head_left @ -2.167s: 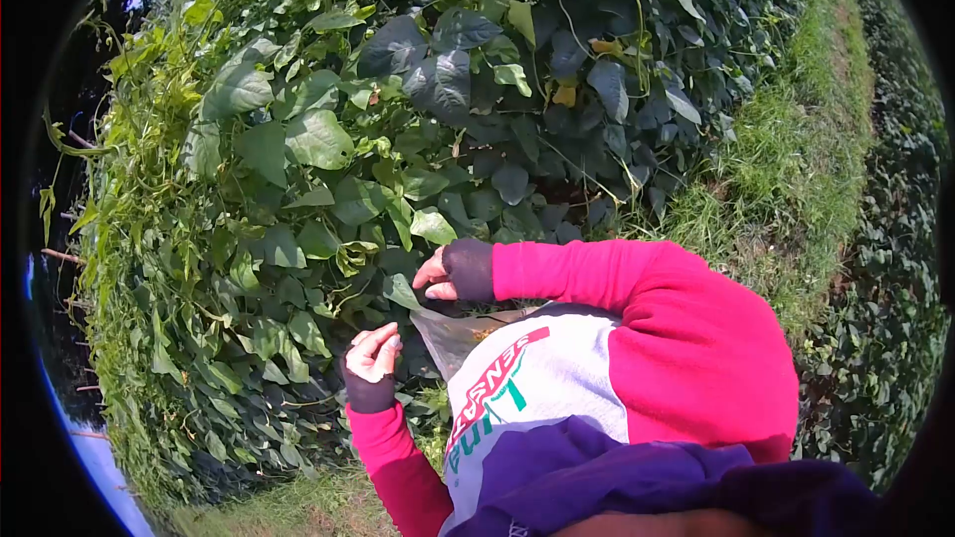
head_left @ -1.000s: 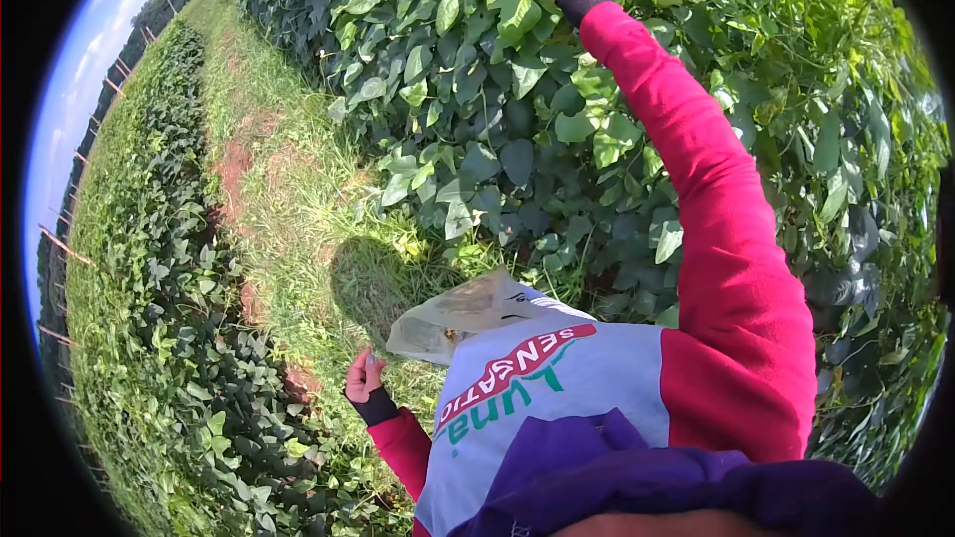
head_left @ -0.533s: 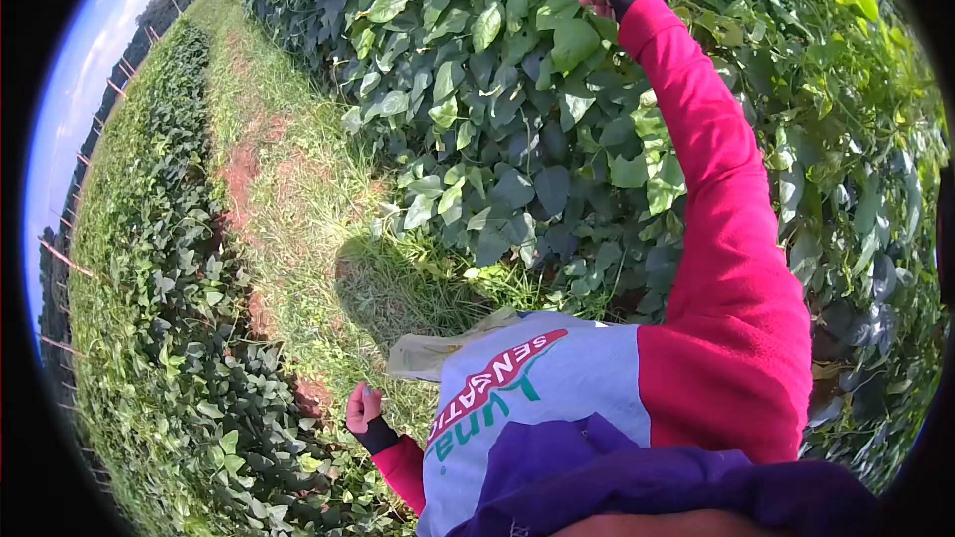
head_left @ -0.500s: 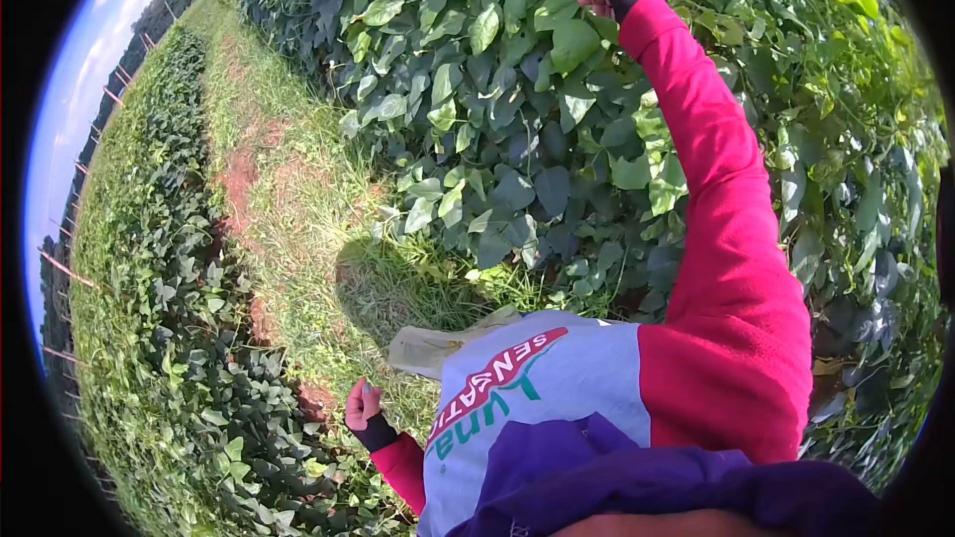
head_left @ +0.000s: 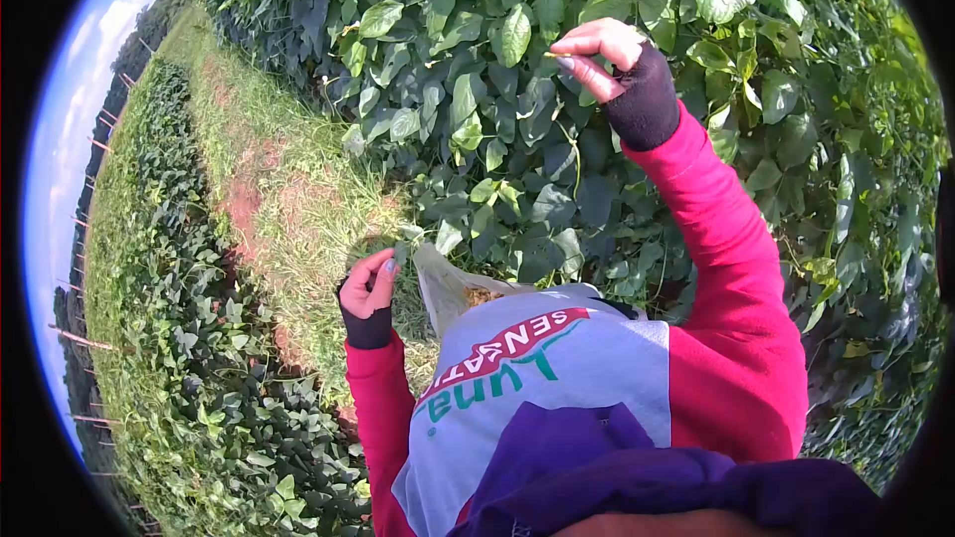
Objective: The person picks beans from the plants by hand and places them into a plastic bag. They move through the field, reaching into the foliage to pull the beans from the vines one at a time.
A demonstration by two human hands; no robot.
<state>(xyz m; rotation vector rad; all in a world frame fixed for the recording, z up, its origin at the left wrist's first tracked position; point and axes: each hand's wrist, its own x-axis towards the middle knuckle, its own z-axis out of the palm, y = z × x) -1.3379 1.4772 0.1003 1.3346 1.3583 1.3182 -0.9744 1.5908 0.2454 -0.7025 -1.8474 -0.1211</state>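
Observation:
My right hand is raised in front of the leafy green vines, thumb and forefinger pinched on a small yellowish plant piece, too small to name exactly. Lower down, my left hand hovers over the grass with thumb and fingertips drawn close together. Whether anything sits between them I cannot make out. Just right of that hand hangs a pale bag at the front of my body, its mouth open. Some yellowish-brown bits show inside it.
A grassy path with bare reddish soil runs away at left. Beyond it stands another row of low green vines, with stakes along the far edge. My printed light-blue shirt and purple cloth fill the bottom.
My right hand has drawn back from the vines towards me, with the small yellowish piece in its pinch. My left hand has risen, nearer the bag, whose mouth now shows more.

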